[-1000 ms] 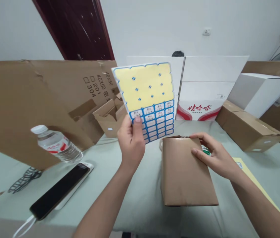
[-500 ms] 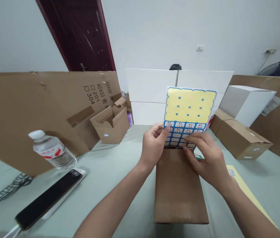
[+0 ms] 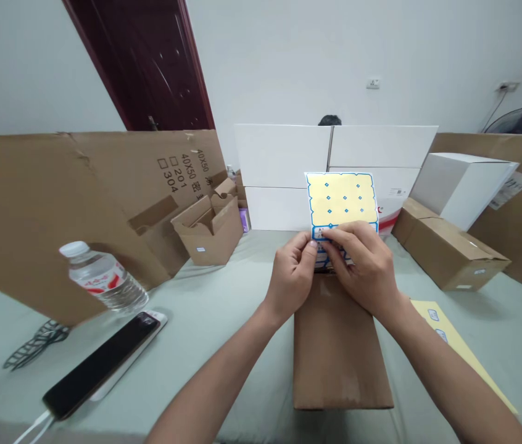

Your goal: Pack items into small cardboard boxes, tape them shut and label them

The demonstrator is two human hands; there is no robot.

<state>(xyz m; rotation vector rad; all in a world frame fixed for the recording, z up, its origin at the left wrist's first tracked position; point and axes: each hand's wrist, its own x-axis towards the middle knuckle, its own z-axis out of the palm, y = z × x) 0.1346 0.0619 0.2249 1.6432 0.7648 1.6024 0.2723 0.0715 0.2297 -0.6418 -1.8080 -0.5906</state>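
My left hand (image 3: 292, 274) grips the lower left edge of a yellow label sheet (image 3: 342, 198) with blue-bordered stickers, holding it upright over the far end of a closed brown cardboard box (image 3: 339, 351). The fingers of my right hand (image 3: 363, 265) are pinched on the stickers at the sheet's lower part, covering most of them. The box lies flat on the pale green table (image 3: 205, 320) right under both hands.
A water bottle (image 3: 103, 280), a black phone (image 3: 99, 365) on a white device and a dark cable lie at the left. A small open carton (image 3: 208, 228), large cardboard sheets, white boxes (image 3: 462, 185) and a brown box (image 3: 448, 251) ring the table. A yellow sheet (image 3: 459, 345) lies right.
The sheet has come down from high at the left to just above the box's far end. My right hand left the box top and now pinches the stickers.
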